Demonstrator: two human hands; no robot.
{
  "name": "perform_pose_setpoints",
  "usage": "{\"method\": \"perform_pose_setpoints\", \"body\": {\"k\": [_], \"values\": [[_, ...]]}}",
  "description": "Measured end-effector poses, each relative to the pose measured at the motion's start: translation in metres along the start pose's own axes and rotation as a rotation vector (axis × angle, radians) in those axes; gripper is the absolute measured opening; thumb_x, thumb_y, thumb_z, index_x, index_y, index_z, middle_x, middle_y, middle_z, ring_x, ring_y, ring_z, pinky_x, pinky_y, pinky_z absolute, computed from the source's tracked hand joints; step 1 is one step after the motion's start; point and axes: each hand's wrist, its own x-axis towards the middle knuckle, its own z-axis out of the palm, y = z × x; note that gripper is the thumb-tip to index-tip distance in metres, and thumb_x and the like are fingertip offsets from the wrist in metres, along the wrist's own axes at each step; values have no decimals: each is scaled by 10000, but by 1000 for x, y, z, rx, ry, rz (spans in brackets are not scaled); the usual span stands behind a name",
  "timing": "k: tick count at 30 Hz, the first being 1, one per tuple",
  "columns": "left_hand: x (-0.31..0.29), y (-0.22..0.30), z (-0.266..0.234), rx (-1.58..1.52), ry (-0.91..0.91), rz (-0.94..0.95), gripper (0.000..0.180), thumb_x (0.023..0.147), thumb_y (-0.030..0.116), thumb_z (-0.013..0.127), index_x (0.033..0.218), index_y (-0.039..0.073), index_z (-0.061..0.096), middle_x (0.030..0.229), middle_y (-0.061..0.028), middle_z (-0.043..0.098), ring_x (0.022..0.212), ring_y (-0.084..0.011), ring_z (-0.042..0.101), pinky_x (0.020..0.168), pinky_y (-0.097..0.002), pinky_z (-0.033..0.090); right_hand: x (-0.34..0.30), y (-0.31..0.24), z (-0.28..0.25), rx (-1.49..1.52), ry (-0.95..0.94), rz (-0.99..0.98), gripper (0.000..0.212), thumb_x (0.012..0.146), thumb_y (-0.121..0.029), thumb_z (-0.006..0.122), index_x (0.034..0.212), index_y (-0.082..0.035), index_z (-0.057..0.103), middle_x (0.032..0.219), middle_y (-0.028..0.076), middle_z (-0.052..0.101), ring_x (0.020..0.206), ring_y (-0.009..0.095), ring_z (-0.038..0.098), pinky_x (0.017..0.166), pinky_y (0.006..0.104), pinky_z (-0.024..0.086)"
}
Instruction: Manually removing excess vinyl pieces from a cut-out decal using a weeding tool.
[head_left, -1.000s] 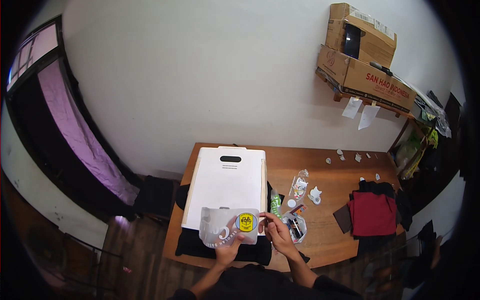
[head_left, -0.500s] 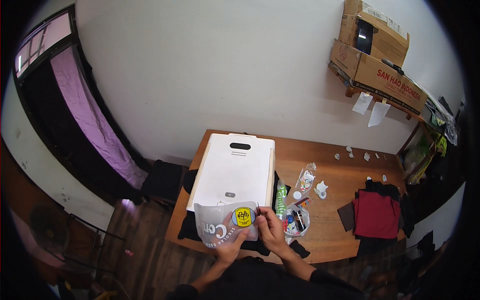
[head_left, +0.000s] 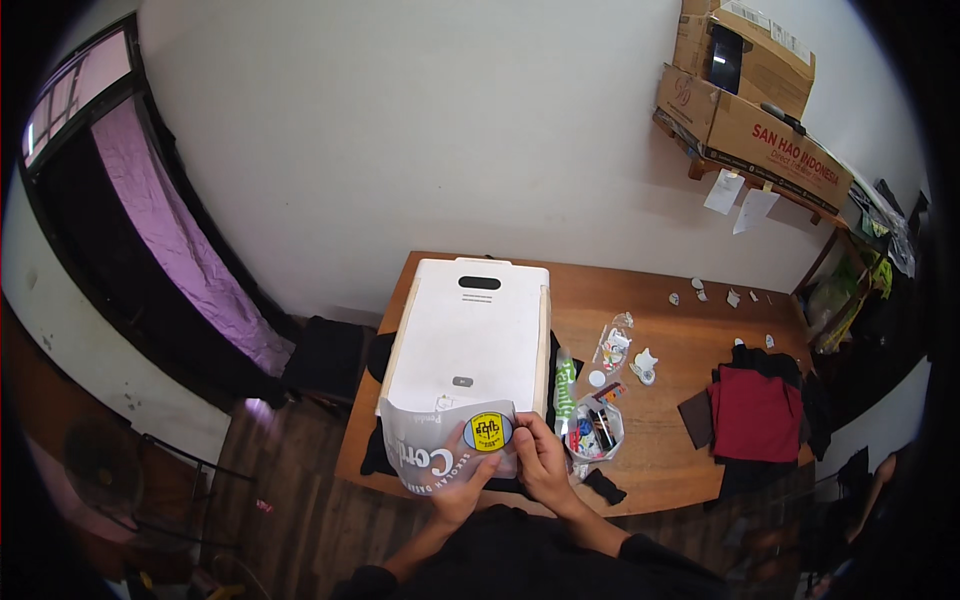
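Note:
A clear printed film sheet (head_left: 432,440) bends between my hands above the near end of the white box-shaped thing (head_left: 470,330). It carries white mirrored lettering and a round yellow and blue emblem (head_left: 488,432). My left hand (head_left: 465,495) grips its lower edge, thumb on the front and fingers behind, showing faintly through. At the right edge, beside the emblem, my right hand (head_left: 545,470) pinches the sheet between thumb and curled fingers. Whether a small dark tool is also in that hand, I cannot tell. Black cloth (head_left: 378,455) lies under the white thing.
Right of the white thing are a green-lettered clear roll (head_left: 564,395), a bag of small items (head_left: 596,432) and film scraps (head_left: 645,367). Folded red and black clothes (head_left: 755,415) lie at the table's right. Cardboard boxes (head_left: 765,125) sit on a wall shelf; a dark stool (head_left: 325,358) stands left.
The film's left part has swung and curled a little to the left. A thin dark tip by my right fingers no longer shows plainly. Both hands keep nearly the same place; the view has shifted slightly.

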Motion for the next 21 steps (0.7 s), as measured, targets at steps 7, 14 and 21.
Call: {"method": "perform_pose_setpoints", "body": {"k": [7, 14, 21], "values": [[6, -2, 1, 11, 64, -75, 566, 752, 2, 683, 1203, -145, 375, 962, -121, 627, 884, -126, 576, 799, -234, 463, 3, 1, 2, 5, 44, -55, 228, 940, -177, 434, 1034, 23, 492, 707, -36, 469, 621, 8, 382, 528, 159, 317], [8, -17, -11, 87, -63, -16, 648, 740, -39, 674, 1255, -127, 291, 1117, -157, 492, 1006, -199, 522, 822, -280, 476, 5, -2, -1, 53, 18, -40, 202, 945, -219, 422, 1019, -37, 470, 643, -68, 424, 475, -10, 324, 408, 149, 230], [21, -3, 6, -35, 21, -96, 578, 743, -7, 688, 1209, -140, 373, 971, -124, 610, 895, -132, 571, 773, -223, 471, 6, 6, -5, 33, 87, -39, 203, 939, -168, 436, 1007, 13, 499, 637, -58, 425, 541, -1, 336, 462, 168, 264]]}}
